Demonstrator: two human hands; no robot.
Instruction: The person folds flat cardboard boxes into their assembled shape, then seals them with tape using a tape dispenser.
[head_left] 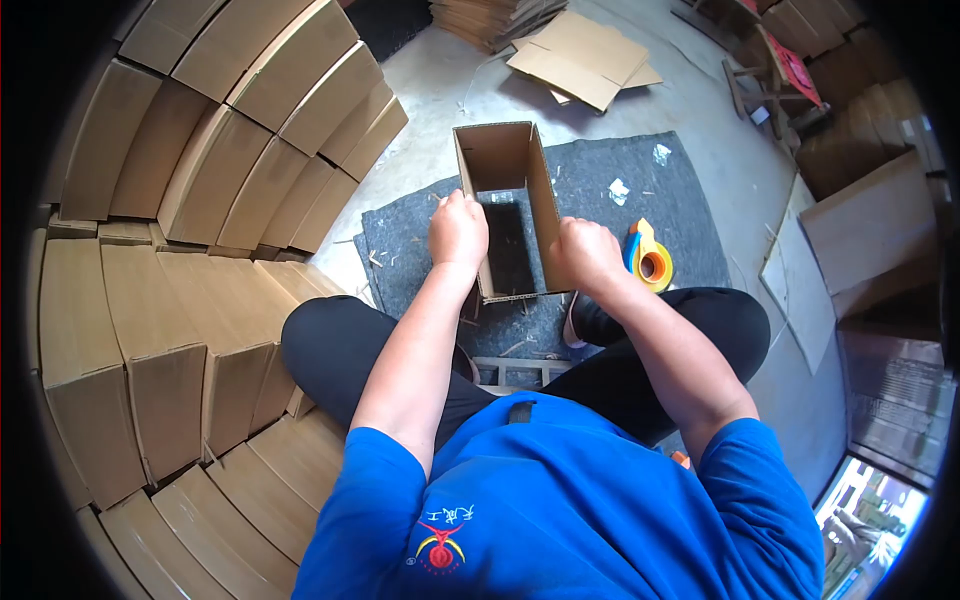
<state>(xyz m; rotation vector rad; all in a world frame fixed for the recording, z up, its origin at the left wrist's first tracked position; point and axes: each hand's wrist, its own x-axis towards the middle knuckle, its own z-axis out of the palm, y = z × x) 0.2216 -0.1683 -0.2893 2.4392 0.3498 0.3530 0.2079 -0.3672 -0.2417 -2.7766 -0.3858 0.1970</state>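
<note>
Between my knees a cardboard box (546,205) is held up as an open sleeve, and the dark mat shows through it. My left hand (459,232) is closed on its left wall, and my right hand (587,250) is closed at its right wall. The fingertips of both hands are partly hidden. Just right of my right hand, a yellow and blue tape dispenser (648,258) rests on the grey mat (690,200).
Stacked cardboard boxes (165,290) rise close on my left. Flat cardboard sheets (580,55) lie on the floor ahead. More cardboard (870,220) leans at the right, near a small wooden stool (765,75). Paper scraps (619,190) lie on the mat.
</note>
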